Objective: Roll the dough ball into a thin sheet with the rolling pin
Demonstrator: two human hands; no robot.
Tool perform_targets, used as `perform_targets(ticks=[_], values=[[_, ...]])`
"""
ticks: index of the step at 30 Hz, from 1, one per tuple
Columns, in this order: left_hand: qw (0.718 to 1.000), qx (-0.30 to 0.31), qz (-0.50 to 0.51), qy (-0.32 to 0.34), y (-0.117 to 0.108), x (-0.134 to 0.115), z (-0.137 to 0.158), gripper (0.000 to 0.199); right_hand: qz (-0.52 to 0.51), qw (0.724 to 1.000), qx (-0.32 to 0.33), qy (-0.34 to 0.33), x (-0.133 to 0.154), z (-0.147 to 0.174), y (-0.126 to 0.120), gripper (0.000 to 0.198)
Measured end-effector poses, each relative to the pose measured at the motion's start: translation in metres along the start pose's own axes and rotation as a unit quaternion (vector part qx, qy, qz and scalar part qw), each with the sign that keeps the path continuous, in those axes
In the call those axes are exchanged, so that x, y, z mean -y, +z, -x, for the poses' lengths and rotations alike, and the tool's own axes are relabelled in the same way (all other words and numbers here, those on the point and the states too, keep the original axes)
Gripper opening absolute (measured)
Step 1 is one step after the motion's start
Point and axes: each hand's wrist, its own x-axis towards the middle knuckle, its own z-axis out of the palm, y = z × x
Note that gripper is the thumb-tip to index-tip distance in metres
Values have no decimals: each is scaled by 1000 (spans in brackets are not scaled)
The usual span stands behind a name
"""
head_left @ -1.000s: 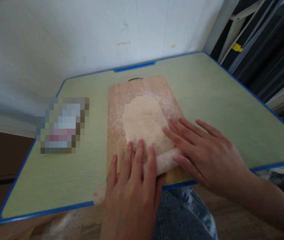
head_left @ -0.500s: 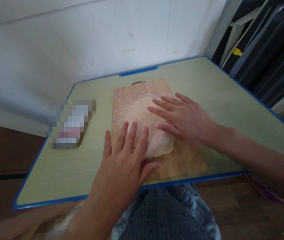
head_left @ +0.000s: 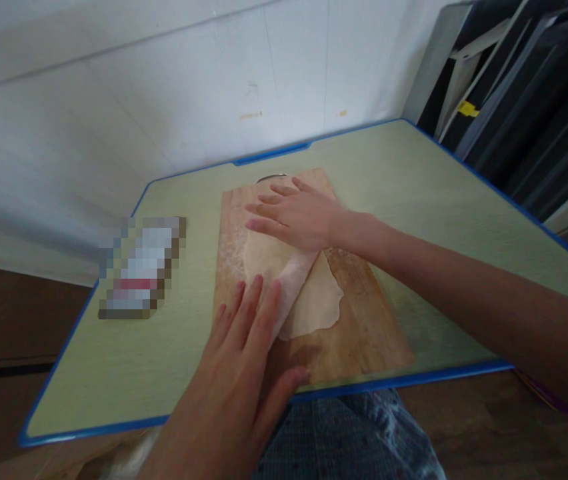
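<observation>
A thin, flat sheet of dough point(head_left: 317, 303) lies on a wooden cutting board point(head_left: 364, 333). Across it, on a slant, runs a flour-dusted rolling pin point(head_left: 295, 279), its ends covered by my hands. My left hand point(head_left: 237, 353) rests over the near end, fingers stretched forward and thumb spread toward the board's front. Over the far end lies my right hand point(head_left: 299, 213), palm down with fingers apart. Neither hand's fingers wrap round the pin. Loose flour point(head_left: 234, 252) whitens the board left of the dough.
The board sits on a pale green table point(head_left: 444, 267) with a blue rim, against a white wall point(head_left: 204, 93). To the left lies a blurred-out flat object point(head_left: 144, 267). Dark flat panels point(head_left: 539, 100) stand at the right. My patterned clothing point(head_left: 349, 437) shows below the table edge.
My right hand has moved left and away from me across the dough. The rolling pin now shows between the hands. My left hand has shifted slightly left and nearer; the view tilted a little.
</observation>
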Motion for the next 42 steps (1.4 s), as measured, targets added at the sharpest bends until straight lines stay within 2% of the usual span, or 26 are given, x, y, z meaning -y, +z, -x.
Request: perform_targets(ticks=[4, 8, 11, 16, 19, 25, 27, 31, 36, 39, 42], values=[[999, -6, -1, 45, -2, -13, -4, 73, -27, 998, 46, 39, 1, 27, -5, 56], [996, -10, 0, 90, 2, -18, -6, 75, -35, 995, 57, 76, 4, 43, -13, 63], [995, -10, 15, 97, 6, -12, -5, 77, -41, 993, 76, 85, 7, 33, -15, 64], [996, 15, 57, 63, 6, 3, -3, 76, -56, 992, 83, 80, 14, -2, -16, 62], [995, 9, 56, 78, 6, 3, 0, 74, -56, 992, 83, 81, 16, -2, -17, 64], [988, -47, -31, 141, 19, -29, -1, 74, -54, 994, 77, 51, 3, 41, -16, 61], [986, -56, -45, 150, 24, -37, -3, 74, -60, 995, 73, 43, 0, 46, -16, 61], [988, -69, -13, 140, 25, -31, -4, 72, -62, 993, 90, 46, 9, 22, -16, 62], [994, -44, 3, 98, 21, -16, 2, 64, -51, 995, 80, 28, 24, -9, -18, 61], [992, -72, 23, 98, 25, -29, -1, 62, -49, 992, 109, 40, 20, 4, -20, 59], [988, -102, 32, 116, 30, -53, -10, 50, -47, 988, 135, 56, 9, 29, -24, 52]])
